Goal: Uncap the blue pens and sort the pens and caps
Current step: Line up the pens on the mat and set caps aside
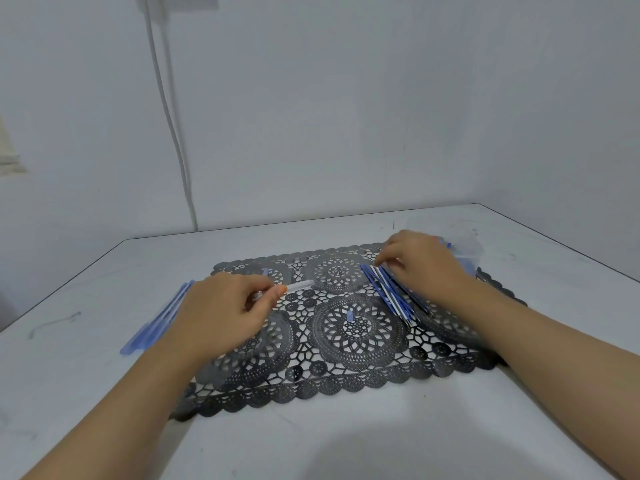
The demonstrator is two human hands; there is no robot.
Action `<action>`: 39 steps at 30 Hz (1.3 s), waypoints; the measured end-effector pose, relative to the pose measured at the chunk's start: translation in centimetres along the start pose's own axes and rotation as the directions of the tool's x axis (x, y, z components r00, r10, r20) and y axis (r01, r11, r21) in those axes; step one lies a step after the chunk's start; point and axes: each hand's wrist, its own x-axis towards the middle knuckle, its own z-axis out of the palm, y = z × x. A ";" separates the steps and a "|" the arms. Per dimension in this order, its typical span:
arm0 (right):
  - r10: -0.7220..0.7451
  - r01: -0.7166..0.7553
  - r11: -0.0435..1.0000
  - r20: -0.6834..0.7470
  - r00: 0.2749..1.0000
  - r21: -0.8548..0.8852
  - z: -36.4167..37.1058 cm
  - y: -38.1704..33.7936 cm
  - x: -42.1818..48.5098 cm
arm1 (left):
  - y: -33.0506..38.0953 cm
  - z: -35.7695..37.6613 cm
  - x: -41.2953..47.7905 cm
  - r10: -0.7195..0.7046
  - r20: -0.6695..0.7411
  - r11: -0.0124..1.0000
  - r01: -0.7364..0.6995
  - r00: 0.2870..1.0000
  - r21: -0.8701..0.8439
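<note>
My left hand (221,310) grips a pale, translucent pen (300,285) whose far end points right over the black lace mat (353,372). Left of that hand, a row of light-blue pens (156,320) lies on the table, partly hidden by the hand. My right hand (420,263) rests on top of a bundle of dark blue and white pens (388,292) at the mat's right side, fingertips touching their far ends. One small blue cap (350,315) stands on the mat's middle; another cap (266,271) lies behind my left hand.
A clear plastic container (465,251) with blue pieces inside stands behind my right hand near the table's right edge. The white table (346,445) meets a wall at the back, where a white cable (173,133) hangs down.
</note>
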 end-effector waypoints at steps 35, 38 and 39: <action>0.641 -0.364 0.761 0.536 0.549 -0.536 -3.0 3.1 5.7 | -0.2 0.2 0.0 0.027 0.013 0.998 -0.026 1.000 -0.059; 0.613 -0.285 0.771 0.543 0.574 -0.569 -2.8 1.9 5.3 | -0.2 0.1 0.0 0.036 0.003 0.998 -0.036 0.999 -0.058; 0.604 -0.265 0.771 0.536 0.589 -0.579 -2.8 1.5 5.2 | -0.2 0.0 0.0 0.036 0.005 0.998 -0.036 0.999 -0.053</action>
